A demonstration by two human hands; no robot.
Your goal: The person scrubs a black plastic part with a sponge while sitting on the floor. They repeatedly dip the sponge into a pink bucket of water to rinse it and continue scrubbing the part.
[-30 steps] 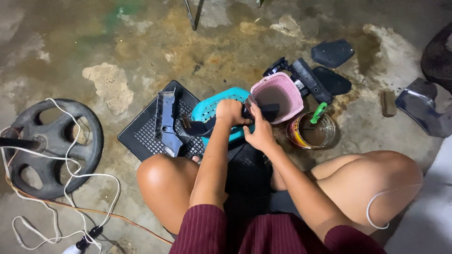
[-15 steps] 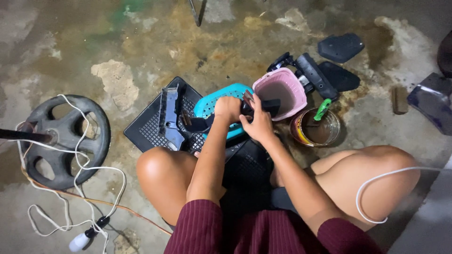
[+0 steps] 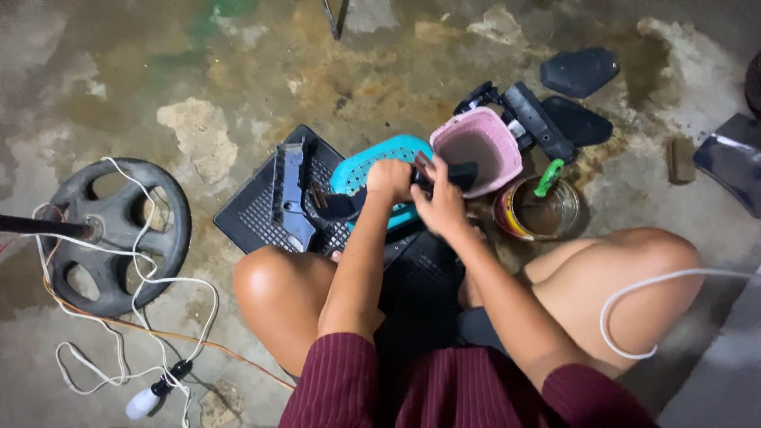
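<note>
- The left hand [image 3: 388, 179] is closed around a black part [image 3: 342, 204], which sticks out toward the left over the black tray [image 3: 250, 210].
- The right hand [image 3: 441, 208] sits just beside the left, fingers curled on a second dark piece [image 3: 458, 174] that reaches over the rim of the pink basket [image 3: 477, 149].
- Whether the two dark pieces are one thing, I cannot tell; the hands hide the join.
- Both hands hover above the teal basket [image 3: 372, 162], which lies between the tray and the pink basket.
- A grey metal part [image 3: 290, 194] lies on the tray.
- A tin [image 3: 539, 210] with a green handle [image 3: 548, 177] stands just right of the pink basket.
- Black plastic panels [image 3: 579, 71] lie on the concrete floor [image 3: 238, 71] beyond it.
- Far left, a wheel [image 3: 119, 234] lies flat with a white cable [image 3: 127, 277] draped over it.
</note>
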